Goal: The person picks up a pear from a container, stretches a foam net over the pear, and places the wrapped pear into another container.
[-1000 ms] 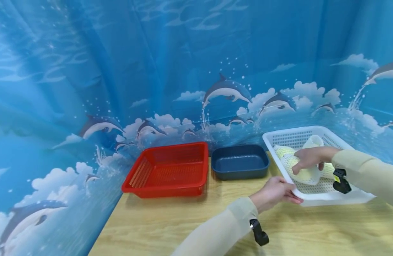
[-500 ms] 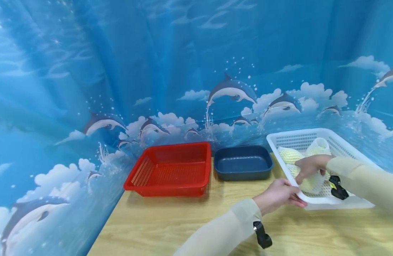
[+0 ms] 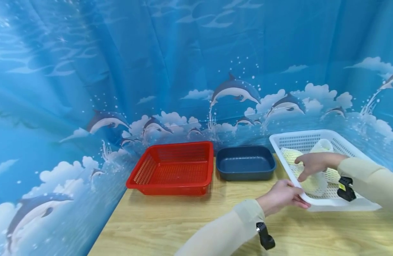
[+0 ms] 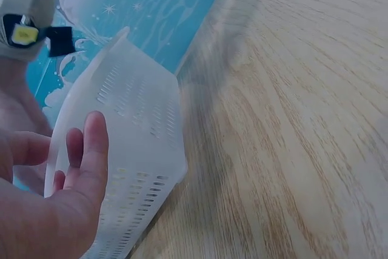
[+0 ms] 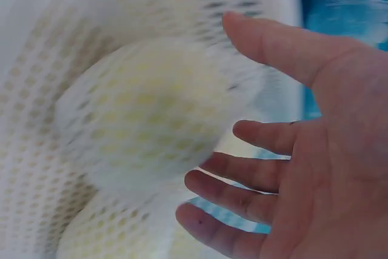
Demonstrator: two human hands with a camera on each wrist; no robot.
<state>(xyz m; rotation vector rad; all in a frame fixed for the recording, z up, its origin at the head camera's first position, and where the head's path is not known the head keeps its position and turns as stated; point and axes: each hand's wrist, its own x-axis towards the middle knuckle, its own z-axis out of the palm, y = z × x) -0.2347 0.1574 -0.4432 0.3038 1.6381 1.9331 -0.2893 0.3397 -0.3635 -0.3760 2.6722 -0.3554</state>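
Observation:
In the head view, my left hand (image 3: 284,195) grips the near left corner of a white perforated plastic basket (image 3: 330,202). The left wrist view shows the thumb over the rim and the fingers (image 4: 94,150) against the outer wall. My right hand (image 3: 319,162) hovers in the basket above a round, pale yellow-green item in a white foam net (image 3: 316,185), probably fruit. Seen from the right wrist, its fingers are spread and loosely bent beside that netted item (image 5: 145,113), with nothing held. Several similar netted items lie around it, partly hidden by the hand and forearm.
A red perforated basket (image 3: 167,190) stands left on the wooden table (image 3: 158,224). Between it and the white basket sits a dark blue tub (image 3: 246,176). A blue dolphin-print curtain (image 3: 183,53) hangs close behind the containers.
The head view has shifted, so everything appears slightly further right. My right hand's fingers have spread and lifted a little over the netted item. The left hand keeps its hold on the rim.

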